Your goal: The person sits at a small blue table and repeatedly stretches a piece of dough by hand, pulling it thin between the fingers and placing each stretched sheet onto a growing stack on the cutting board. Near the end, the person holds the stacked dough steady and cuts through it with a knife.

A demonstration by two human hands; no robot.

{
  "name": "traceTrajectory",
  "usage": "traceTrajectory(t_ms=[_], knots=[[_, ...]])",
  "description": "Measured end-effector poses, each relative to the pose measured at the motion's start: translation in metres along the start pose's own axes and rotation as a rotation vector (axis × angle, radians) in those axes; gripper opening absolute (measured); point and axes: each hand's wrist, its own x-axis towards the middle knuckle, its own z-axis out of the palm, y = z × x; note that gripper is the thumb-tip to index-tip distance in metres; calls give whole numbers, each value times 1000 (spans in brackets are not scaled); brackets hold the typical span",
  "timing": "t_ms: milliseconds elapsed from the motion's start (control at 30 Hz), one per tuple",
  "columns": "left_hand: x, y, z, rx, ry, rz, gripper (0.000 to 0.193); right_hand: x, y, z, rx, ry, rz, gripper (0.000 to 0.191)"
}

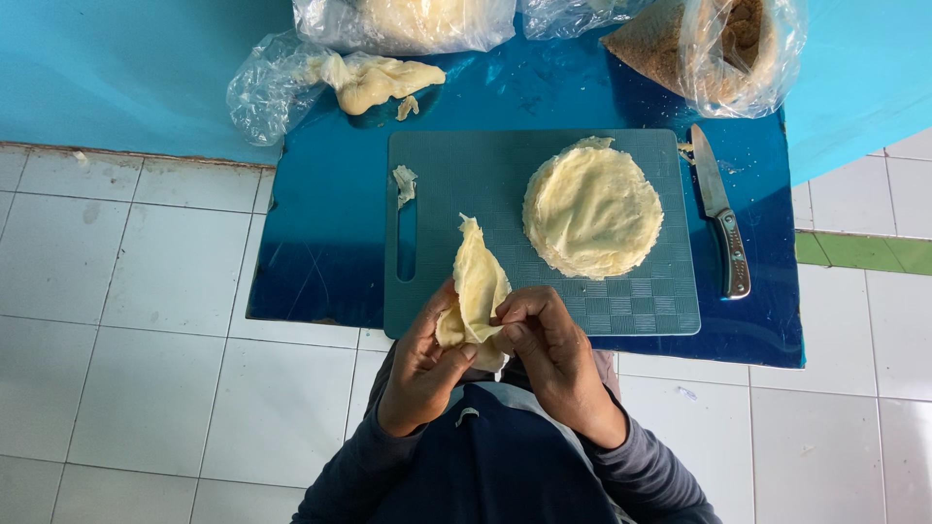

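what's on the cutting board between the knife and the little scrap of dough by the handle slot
A round stack of thin dough sheets lies between the knife and scrap, per the head view.

Cutting board (485, 184) lies on a low table (320, 252), stack of round wrappers (593, 207) on its right half, small scrap (404, 182) near its left edge by the handle slot. Knife (721, 213) lies right of the board. Behind the board: bags (408, 19) along the table's far edge, a dough lump (374, 81) at far left. Both hands, left hand (424, 364) and right hand (549, 340), hold a folded wrapper (476, 286) over the board's near edge
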Motion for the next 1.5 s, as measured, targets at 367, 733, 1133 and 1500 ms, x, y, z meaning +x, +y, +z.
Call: traceTrajectory(t_ms=[367, 733, 1133, 1500], knots=[[4, 12, 4, 78, 33, -55, 70, 9, -1, 9, -538, 216, -431, 17], [12, 31, 6, -46, 113, -71, 66, 21, -6, 11, -406, 63, -301, 36], [3, 35, -13, 156, 137, -94, 57, 21, 11, -22, 38, 128, 32, 11], [2, 35, -32, -258, 256, -56, 55, 24, 6, -37, 769, 248, 169, 14]])
